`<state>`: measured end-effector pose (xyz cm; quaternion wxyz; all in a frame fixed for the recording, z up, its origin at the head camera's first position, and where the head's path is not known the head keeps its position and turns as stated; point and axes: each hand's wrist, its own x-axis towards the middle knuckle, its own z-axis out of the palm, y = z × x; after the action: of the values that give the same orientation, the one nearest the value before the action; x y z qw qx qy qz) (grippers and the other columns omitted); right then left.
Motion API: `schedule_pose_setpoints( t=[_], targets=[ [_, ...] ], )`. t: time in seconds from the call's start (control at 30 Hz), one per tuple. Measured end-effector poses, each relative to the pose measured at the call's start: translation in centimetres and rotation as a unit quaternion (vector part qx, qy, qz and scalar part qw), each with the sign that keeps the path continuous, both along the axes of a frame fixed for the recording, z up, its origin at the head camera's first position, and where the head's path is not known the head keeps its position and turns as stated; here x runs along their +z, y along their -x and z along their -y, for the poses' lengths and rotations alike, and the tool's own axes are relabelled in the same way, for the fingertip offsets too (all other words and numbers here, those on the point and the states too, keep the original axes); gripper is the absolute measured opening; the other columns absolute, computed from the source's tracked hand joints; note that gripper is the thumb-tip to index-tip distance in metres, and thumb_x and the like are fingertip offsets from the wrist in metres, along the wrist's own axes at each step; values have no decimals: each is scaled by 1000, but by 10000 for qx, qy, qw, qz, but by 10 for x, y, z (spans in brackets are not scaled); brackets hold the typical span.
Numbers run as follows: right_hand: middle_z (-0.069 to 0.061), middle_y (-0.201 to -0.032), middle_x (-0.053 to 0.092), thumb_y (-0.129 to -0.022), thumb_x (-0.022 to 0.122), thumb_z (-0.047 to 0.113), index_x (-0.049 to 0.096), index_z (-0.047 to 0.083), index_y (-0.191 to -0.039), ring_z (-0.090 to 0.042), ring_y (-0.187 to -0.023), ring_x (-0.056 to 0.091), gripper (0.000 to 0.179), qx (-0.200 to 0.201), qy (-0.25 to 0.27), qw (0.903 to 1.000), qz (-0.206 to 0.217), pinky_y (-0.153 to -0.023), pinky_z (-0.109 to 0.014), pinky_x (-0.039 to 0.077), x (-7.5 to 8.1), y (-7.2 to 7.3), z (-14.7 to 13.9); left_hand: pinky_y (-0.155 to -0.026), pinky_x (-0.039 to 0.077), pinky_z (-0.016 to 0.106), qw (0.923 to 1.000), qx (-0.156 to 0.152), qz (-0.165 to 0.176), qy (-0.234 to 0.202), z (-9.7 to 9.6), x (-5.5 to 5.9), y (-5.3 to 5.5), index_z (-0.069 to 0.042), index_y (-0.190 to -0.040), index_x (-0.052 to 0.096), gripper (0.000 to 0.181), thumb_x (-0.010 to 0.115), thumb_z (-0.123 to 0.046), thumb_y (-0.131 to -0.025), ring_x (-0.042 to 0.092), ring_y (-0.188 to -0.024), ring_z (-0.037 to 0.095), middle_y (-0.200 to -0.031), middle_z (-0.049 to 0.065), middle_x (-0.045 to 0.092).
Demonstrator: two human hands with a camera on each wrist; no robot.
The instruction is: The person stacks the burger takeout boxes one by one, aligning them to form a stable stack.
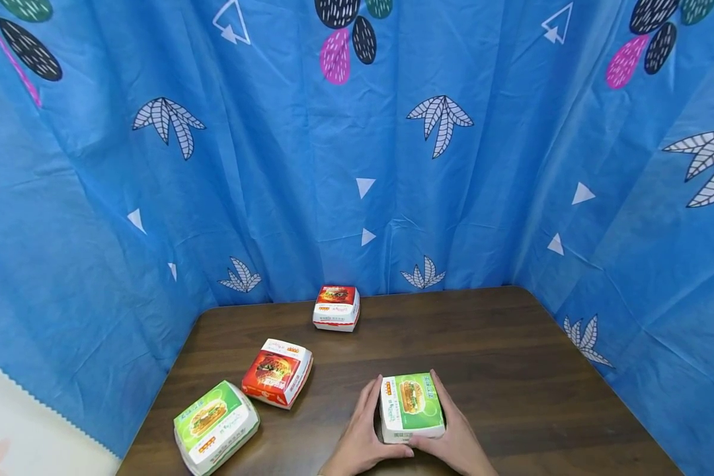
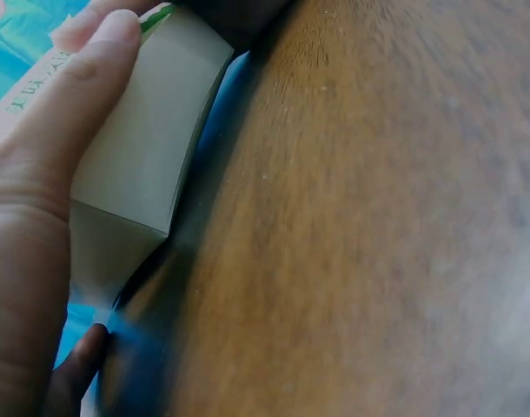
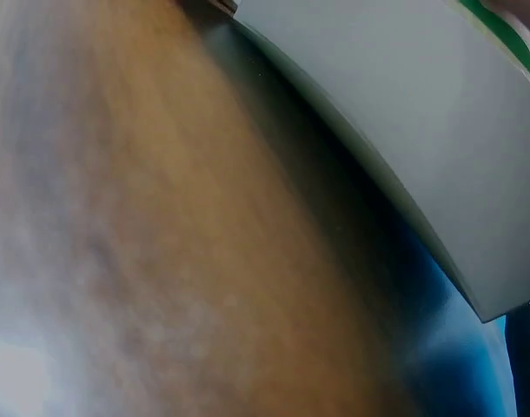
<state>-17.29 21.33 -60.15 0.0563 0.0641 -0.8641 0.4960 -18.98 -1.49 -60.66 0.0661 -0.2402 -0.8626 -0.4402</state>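
A green-and-white burger box (image 1: 412, 404), printed with a burger picture, is held between both hands near the table's front. My left hand (image 1: 359, 433) grips its left side, thumb at the near edge and fingers along the side. From the right, my right hand (image 1: 457, 436) grips the opposite side, its thumb also on the near edge. The left wrist view shows the thumb (image 2: 82, 104) against the box's pale side (image 2: 152, 130). In the right wrist view the box's plain wall (image 3: 421, 113) stands close over the wooden surface, with a dark shadow along its lower edge.
On the brown wooden table (image 1: 482, 350), a second green burger box (image 1: 217, 426) lies at the front left. A red burger box (image 1: 277, 373) sits beside it, turned at an angle. Another red box (image 1: 336, 308) stands at the back edge, before the blue curtain (image 1: 357, 231).
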Motion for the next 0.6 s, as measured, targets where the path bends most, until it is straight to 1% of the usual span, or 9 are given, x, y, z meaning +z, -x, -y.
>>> schedule_pose_setpoints(
  t=[0.1, 0.2, 0.33, 0.5, 0.6],
  targets=[
    [-14, -169, 27, -67, 96, 45, 11, 25, -167, -42, -147, 36, 133, 34, 46, 10000, 67, -108, -66, 37, 1, 1, 1, -106, 49, 42, 9999, 12, -4, 130, 0, 0, 1, -11, -165, 18, 131, 86, -68, -68, 49, -138, 26, -164, 5, 31],
    [-15, -170, 23, -66, 96, 48, 10, 26, -167, -44, -149, 32, 135, 38, -39, 9999, 84, -109, -69, 35, 1, 0, 2, -104, 50, 43, 9999, 28, -18, 160, 0, -1, 1, -11, -165, 19, 129, 85, -69, -70, 51, -137, 27, -164, 5, 32],
    [-18, -169, 26, -64, 96, 51, 14, 26, -167, -45, -149, 33, 134, -5, -165, 9999, 23, -109, -69, 35, 2, 0, 2, -103, 51, 44, 9998, 68, -41, 193, -1, 0, 1, -11, -165, 20, 127, 83, -70, -72, 52, -136, 27, -164, 4, 32],
    [-18, -167, 28, -63, 97, 51, 19, 16, -166, -43, -146, 38, 133, -19, -301, 9992, -267, -106, -66, 39, 2, 0, 3, -100, 52, 44, 9995, 152, -88, 244, -1, 2, -1, -15, -166, 20, 124, 81, -71, -73, 54, -135, 26, -164, 4, 34],
    [-17, -167, 30, -63, 97, 49, 20, 14, -165, -40, -144, 40, 133, -51, -356, 9987, -355, -104, -62, 42, 2, -1, 3, -100, 53, 44, 9996, 168, -118, 192, -1, 4, -1, -19, -166, 20, 123, 82, -70, -73, 54, -135, 25, -164, 3, 35]
  ],
)
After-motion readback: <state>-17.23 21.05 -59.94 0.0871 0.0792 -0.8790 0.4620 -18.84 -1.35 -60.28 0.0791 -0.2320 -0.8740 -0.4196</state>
